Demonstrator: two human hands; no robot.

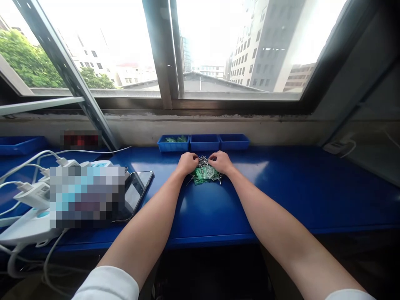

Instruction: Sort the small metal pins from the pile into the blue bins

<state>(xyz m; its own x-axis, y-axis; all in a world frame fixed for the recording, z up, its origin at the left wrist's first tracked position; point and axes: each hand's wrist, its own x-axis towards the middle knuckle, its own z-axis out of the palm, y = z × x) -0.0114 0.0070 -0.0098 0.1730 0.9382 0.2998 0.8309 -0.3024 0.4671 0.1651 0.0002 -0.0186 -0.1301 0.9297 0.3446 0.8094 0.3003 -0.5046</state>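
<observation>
Metal pieces [203, 161] and crumpled green plastic [203, 175] lie heaped on the blue tabletop [281, 187] between the left hand [188, 162] and right hand [221, 161], near side of the blue bins [204, 145]. Both hands' fingers curl in at the heap's far edge; whether they pinch anything, I cannot tell. Small, light movements should best keep loose slim pieces from scattering left or right.

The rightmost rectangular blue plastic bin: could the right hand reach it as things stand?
Probably yes: the bin sits just beyond the right hand, and nothing visible stands between them.
</observation>
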